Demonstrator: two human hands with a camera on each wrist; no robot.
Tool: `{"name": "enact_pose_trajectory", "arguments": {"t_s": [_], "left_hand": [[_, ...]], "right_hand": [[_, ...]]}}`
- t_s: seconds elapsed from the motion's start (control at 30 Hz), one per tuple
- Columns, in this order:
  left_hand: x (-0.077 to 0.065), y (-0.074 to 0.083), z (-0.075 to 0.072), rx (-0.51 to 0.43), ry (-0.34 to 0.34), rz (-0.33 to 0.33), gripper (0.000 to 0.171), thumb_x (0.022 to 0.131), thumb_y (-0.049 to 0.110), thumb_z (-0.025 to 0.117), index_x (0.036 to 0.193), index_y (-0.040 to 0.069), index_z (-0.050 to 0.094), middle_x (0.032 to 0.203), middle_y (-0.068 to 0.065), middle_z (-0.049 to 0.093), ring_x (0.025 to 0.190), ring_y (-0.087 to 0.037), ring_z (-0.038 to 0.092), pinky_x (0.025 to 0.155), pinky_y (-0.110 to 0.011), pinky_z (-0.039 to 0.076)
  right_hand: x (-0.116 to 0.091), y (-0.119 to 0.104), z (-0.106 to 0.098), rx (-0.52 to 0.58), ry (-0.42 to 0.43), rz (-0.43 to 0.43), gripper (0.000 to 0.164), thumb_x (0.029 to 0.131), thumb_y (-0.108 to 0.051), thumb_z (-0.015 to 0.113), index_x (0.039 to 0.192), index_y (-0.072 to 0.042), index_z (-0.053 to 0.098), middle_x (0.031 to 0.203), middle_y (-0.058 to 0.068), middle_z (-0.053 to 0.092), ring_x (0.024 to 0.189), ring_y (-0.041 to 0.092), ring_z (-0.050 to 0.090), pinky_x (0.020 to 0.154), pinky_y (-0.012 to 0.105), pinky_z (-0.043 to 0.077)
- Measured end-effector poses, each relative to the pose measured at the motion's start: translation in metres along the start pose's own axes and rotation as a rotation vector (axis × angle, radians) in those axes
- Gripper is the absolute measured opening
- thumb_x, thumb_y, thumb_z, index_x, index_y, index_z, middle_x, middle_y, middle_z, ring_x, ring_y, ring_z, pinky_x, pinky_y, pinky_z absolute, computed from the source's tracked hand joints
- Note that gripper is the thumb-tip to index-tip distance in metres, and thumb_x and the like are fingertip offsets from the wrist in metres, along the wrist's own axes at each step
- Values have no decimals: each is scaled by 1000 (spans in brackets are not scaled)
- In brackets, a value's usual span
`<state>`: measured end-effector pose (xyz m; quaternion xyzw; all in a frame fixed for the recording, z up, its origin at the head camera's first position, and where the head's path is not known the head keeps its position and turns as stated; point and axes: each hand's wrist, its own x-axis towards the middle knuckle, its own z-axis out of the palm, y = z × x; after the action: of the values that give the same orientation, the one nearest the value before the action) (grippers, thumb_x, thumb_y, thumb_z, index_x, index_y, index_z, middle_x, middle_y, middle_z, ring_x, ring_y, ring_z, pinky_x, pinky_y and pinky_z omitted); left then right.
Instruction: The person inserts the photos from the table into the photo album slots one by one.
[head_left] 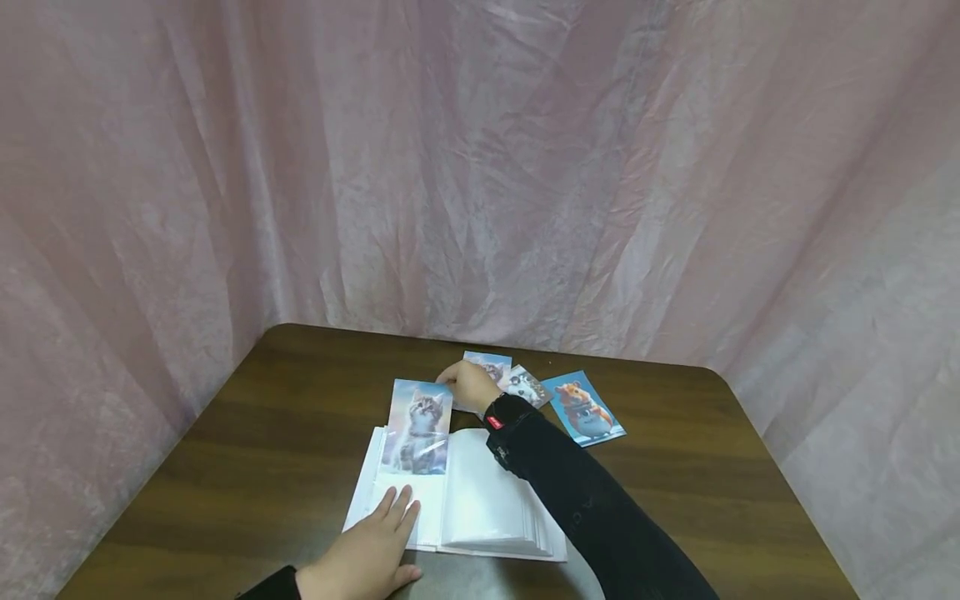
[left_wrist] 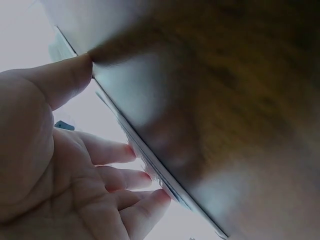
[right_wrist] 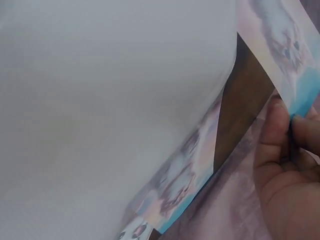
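Observation:
A photo album lies spread out on the table, white pages up. A kitten picture card overlaps its left page, the lower part on the page and the upper part beyond the album's far edge. My right hand pinches this card near its upper right corner between thumb and fingers; the right wrist view shows the grip close up. My left hand lies with fingers straight, fingertips on the lower part of the left page. In the left wrist view the album's edge runs past these fingers.
Beyond the album lie another kitten card, a card with a spotted animal and a blue hamster card. My right forearm crosses over the album's right side. A pink curtain hangs behind the brown table.

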<state>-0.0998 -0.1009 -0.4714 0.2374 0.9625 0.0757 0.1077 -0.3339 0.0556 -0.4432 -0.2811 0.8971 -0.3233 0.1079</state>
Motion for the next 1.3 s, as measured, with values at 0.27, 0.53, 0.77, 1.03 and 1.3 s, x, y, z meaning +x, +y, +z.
{"name": "enact_pose_trajectory", "arguments": {"t_s": [0.27, 0.53, 0.77, 1.03, 1.3], "left_hand": [[-2, -2, 4, -1, 28, 17, 79, 92, 47, 67, 143, -10, 46, 151, -31, 38, 140, -47, 36, 107, -52, 41], [-4, -2, 5, 0, 38, 28, 80, 92, 47, 67, 144, -11, 44, 151, -33, 37, 140, -48, 34, 108, -53, 40], [-4, -1, 1, 23, 26, 36, 81, 93, 48, 66, 144, -11, 44, 152, -32, 36, 141, -48, 34, 108, -53, 40], [-3, -1, -1, -15, 5, 16, 83, 92, 48, 66, 146, -10, 41, 153, -31, 34, 143, -47, 31, 110, -54, 37], [-2, -1, -3, -27, -12, 12, 84, 92, 49, 66, 146, -10, 42, 154, -31, 34, 143, -46, 31, 109, -54, 38]], "right_hand": [[-4, -6, 12, 0, -124, 49, 24, 99, 2, 57, 116, -4, 74, 115, 11, 72, 85, 21, 73, 71, 26, 57], [-7, -1, 18, -23, -149, 58, 23, 100, 0, 58, 116, -5, 74, 114, 11, 72, 76, 18, 71, 66, 25, 56], [-9, -2, 19, -37, -176, 53, 22, 99, 0, 58, 114, -5, 75, 113, 10, 73, 73, 22, 71, 63, 23, 52], [-14, -4, 20, -19, -193, 60, 24, 98, 4, 57, 112, -4, 75, 111, 10, 74, 75, 21, 72, 67, 23, 53], [-16, -6, 21, -64, -187, 18, 25, 96, 7, 56, 110, -1, 75, 103, 10, 75, 67, 15, 68, 73, 24, 52]]}}
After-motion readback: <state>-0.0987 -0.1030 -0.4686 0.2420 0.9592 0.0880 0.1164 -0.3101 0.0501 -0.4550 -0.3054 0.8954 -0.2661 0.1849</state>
